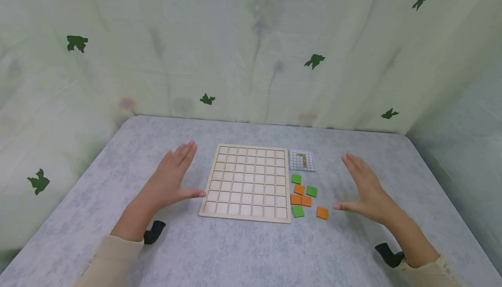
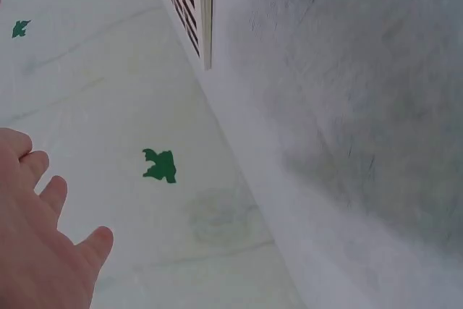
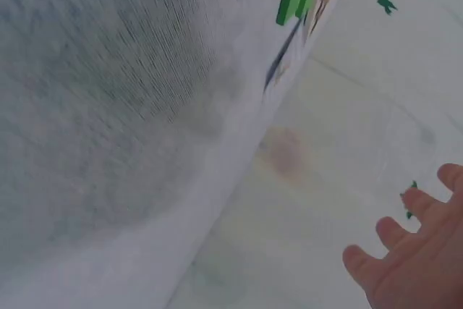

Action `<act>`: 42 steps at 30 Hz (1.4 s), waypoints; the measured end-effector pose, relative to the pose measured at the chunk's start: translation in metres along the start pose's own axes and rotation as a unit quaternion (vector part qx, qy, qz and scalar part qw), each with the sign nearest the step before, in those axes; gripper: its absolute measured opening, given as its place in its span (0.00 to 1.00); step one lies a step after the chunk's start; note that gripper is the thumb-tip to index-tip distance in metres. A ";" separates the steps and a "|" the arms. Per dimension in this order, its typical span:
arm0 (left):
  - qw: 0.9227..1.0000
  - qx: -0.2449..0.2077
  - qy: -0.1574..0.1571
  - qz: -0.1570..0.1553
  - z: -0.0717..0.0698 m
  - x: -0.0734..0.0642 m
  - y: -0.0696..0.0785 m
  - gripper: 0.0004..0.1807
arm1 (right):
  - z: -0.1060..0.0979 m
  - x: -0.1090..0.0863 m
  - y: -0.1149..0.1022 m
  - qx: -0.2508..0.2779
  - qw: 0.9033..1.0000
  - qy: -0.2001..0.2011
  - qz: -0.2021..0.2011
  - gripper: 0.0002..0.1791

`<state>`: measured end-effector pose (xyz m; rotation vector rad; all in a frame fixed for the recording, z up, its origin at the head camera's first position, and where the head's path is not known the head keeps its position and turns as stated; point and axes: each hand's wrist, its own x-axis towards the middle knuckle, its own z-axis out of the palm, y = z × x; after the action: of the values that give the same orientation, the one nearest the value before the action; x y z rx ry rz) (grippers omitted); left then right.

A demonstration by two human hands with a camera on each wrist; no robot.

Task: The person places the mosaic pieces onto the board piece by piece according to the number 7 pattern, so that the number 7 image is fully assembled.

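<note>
In the head view a square wooden grid board [image 1: 252, 177] with bare cells lies mid-table. My left hand [image 1: 170, 180] is held left of it, fingers straight, thumb tip overlapping the board's left edge in this view. Nothing is in that hand. To the right of the tiles, my right hand [image 1: 366, 193] spreads its thumb from straight fingers, also holding nothing. Between board and right hand lie flat square tiles, green [image 1: 298, 211] and orange [image 1: 322, 213]. A small pattern card [image 1: 302, 160] with a printed grid rests by the board's upper right corner.
The grey mottled table [image 1: 243, 254] reaches back to a pale curtain [image 1: 219, 52] printed with green birds. A dark band [image 1: 154, 232] shows at the left wrist, and another band [image 1: 389, 255] at the right one.
</note>
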<state>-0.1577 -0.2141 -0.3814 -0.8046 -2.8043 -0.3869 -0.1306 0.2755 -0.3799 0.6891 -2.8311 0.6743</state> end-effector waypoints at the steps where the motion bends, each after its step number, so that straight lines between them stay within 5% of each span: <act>1: 1.000 -0.020 -0.001 -0.004 0.004 0.000 0.002 0.64 | 0.003 -0.002 -0.002 0.025 1.000 -0.011 0.013 0.66; 5: 0.994 -0.097 -0.012 -0.038 0.017 0.000 0.012 0.66 | 0.018 -0.010 -0.008 0.113 0.990 -0.051 0.066 0.63; 9: 0.981 -0.173 -0.023 -0.080 0.026 -0.001 0.023 0.68 | 0.032 -0.016 -0.008 0.156 0.982 -0.073 0.075 0.57; 14: 0.963 -0.244 -0.034 -0.109 0.036 -0.001 0.031 0.68 | 0.044 -0.020 -0.004 0.172 0.978 -0.092 0.068 0.49; 20: 0.955 -0.264 -0.062 -0.123 0.050 -0.006 0.028 0.67 | 0.055 -0.023 0.000 0.166 0.974 -0.122 0.092 0.37; 29: 0.958 -0.245 -0.096 -0.109 0.062 -0.012 0.018 0.67 | 0.062 -0.023 -0.001 0.145 0.978 -0.113 0.098 0.15; 42: 0.964 -0.224 -0.110 -0.095 0.065 -0.014 0.019 0.65 | 0.051 -0.012 -0.012 0.139 0.978 -0.126 0.095 0.13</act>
<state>-0.1431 -0.1854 -0.4431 -0.6931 -3.0552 -1.0552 -0.1160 0.2476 -0.4237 0.5830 -3.0973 1.1047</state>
